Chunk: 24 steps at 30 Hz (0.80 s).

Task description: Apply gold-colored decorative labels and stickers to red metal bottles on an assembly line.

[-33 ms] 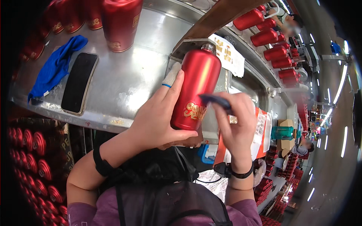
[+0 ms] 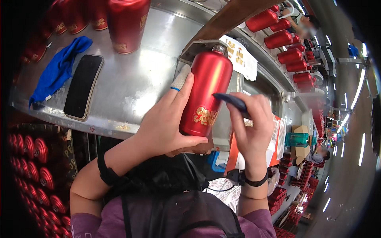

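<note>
My left hand (image 2: 160, 121) holds a red metal bottle (image 2: 209, 81) that leans back, its silver neck pointing away from me. The thumb lies under the bottle's base, and the fingers run along its left side. One finger wears a white cloth finger sleeve (image 2: 181, 78) with a blue edge. Gold decoration (image 2: 205, 116) marks the lower part of the bottle. My right hand (image 2: 254, 123) grips a slim dark blue tool (image 2: 233, 100) with a tapered tip. That tip is at the bottle's right side above the gold; whether it touches, I cannot tell.
A phone (image 2: 83, 86) and a blue cloth (image 2: 59, 71) lie on the metal table (image 2: 123, 87) at left. Several red bottles (image 2: 127, 25) stand behind them. A brown bar (image 2: 226, 18) slants above. More bottles (image 2: 278, 39) line the far right, near another person (image 2: 303, 24).
My right hand has shifted a little right, and the tool's tip has moved slightly up and away from the gold decoration. The left hand and bottle stay nearly still.
</note>
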Each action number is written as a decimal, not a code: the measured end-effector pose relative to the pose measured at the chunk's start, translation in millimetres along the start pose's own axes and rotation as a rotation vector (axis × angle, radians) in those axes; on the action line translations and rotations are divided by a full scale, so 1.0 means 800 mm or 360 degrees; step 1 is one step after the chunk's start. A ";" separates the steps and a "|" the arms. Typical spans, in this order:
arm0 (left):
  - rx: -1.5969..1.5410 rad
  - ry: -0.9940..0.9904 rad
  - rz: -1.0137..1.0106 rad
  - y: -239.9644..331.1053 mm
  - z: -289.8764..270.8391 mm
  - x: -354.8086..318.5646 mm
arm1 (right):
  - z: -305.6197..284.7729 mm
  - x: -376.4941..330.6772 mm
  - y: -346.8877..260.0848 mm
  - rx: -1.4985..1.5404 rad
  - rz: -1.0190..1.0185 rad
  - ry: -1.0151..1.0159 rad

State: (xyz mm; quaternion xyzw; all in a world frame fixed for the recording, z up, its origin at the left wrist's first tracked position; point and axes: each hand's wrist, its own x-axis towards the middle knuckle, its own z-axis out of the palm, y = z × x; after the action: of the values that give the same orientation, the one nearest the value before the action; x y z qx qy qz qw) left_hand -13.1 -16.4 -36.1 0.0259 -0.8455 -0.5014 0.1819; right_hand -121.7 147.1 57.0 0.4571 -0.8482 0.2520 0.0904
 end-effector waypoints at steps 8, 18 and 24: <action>0.0036 0.0006 -0.0015 -0.004 0.003 0.000 | -0.022 0.030 0.013 -0.0350 -0.0178 0.0024; -0.0036 0.0037 -0.0024 -0.004 0.001 0.000 | -0.006 0.014 -0.010 0.0243 -0.0228 -0.0436; -0.0091 0.0029 0.0081 -0.033 0.001 0.002 | -0.008 0.009 0.002 0.0358 -0.0126 -0.0316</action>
State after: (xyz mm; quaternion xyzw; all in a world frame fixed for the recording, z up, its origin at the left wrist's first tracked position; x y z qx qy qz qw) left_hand -18.3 -29.1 -58.4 0.0037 -0.8296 -0.5203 0.2028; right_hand -127.9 145.7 64.4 0.5201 -0.8007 0.2951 -0.0359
